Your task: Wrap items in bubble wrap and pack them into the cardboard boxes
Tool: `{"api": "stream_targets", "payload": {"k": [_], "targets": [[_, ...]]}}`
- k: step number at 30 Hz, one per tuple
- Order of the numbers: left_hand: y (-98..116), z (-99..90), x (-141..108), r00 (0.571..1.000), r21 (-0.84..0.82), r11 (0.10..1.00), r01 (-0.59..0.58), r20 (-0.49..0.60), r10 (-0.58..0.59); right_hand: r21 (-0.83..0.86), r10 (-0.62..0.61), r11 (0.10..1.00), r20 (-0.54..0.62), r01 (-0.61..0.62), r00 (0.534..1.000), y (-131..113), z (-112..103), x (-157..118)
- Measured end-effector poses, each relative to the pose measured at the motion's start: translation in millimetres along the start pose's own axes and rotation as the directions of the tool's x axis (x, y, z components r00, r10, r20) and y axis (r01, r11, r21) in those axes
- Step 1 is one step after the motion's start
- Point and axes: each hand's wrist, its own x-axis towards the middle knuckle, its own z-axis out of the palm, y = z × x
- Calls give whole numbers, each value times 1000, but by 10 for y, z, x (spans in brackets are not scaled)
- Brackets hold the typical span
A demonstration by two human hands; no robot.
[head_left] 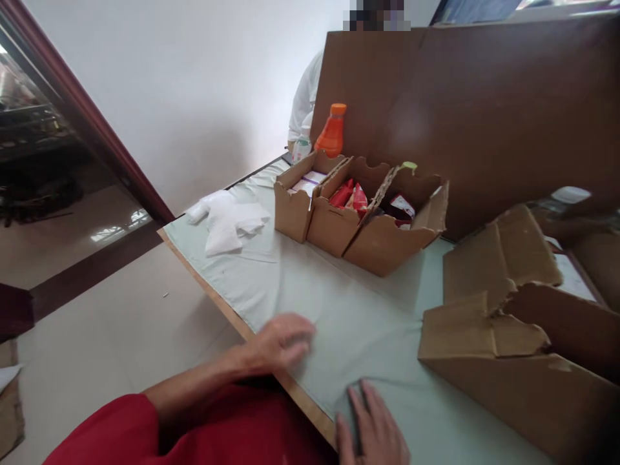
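My left hand (287, 341) hovers at or rests on the table's near edge, slightly blurred. Its fingers bend loosely, the thumb stands apart from them, and nothing shows in its grasp. Further right, my right hand (375, 426) lies on the pale green tablecloth (339, 303) with fingers apart; the space between thumb and forefinger is dark. Beyond the hands stand three joined cardboard bins. White and purple packs (309, 183) fill the left bin (292, 210), red packets (352, 196) the middle bin (332, 226), and dark red-and-white packets (402, 210) the right bin (387, 248).
More cardboard boxes (484, 329) stand at right, beside a clear lidded container (569, 197). White crumpled pouches (225, 223) lie at the far left. An orange bottle (332, 132) and a clear bottle (301, 147) stand behind the bins. A large cardboard panel (475, 110) screens another person.
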Motion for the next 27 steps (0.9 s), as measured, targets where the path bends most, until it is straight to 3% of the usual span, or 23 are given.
{"api": "stream_targets", "payload": {"k": [1, 3, 6, 8, 11, 13, 16, 19, 22, 25, 27], "targets": [[-72, -201, 31, 980, 54, 991, 123, -162, -113, 32, -43, 999, 6, 43, 999, -144, 65, 119], [-219, -602, 63, 890, 111, 942, 316, -378, -254, 90, -121, 989, 12, 119, 993, -350, 156, 321], [-420, -1059, 81, 798, 140, 894, 425, -525, -297, 136, -196, 972, 2, 194, 981, -450, 211, 515], [-527, -1214, 131, 740, 183, 852, 491, -604, -297, 139, -212, 967, -18, 213, 977, -433, 217, 583], [-648, -1263, 320, 670, 322, 708, 628, -687, -282, 138, -209, 967, -51, 214, 977, -398, 213, 631], [-720, -1230, 487, 654, 395, 602, 694, -695, -297, 143, -199, 968, -50, 204, 979, -396, 208, 646], [-829, -1173, 673, 642, 426, 529, 734, -688, -339, 156, -190, 968, -43, 194, 981, -418, 201, 653], [-893, -1175, 682, 614, 420, 494, 761, -711, -342, 181, -154, 969, -78, 166, 985, -443, 203, 645], [-811, -1246, 499, 604, 407, 538, 738, -753, -259, 218, -105, 968, -109, 127, 989, -454, 217, 616], [-520, -1323, 195, 570, 349, 737, 579, -820, -59, 281, -86, 954, -66, 101, 994, -452, 217, 578], [-249, -1341, -1, 556, 227, 880, 416, -830, -49, 362, -45, 931, -20, 49, 999, -444, 189, 569]]}}
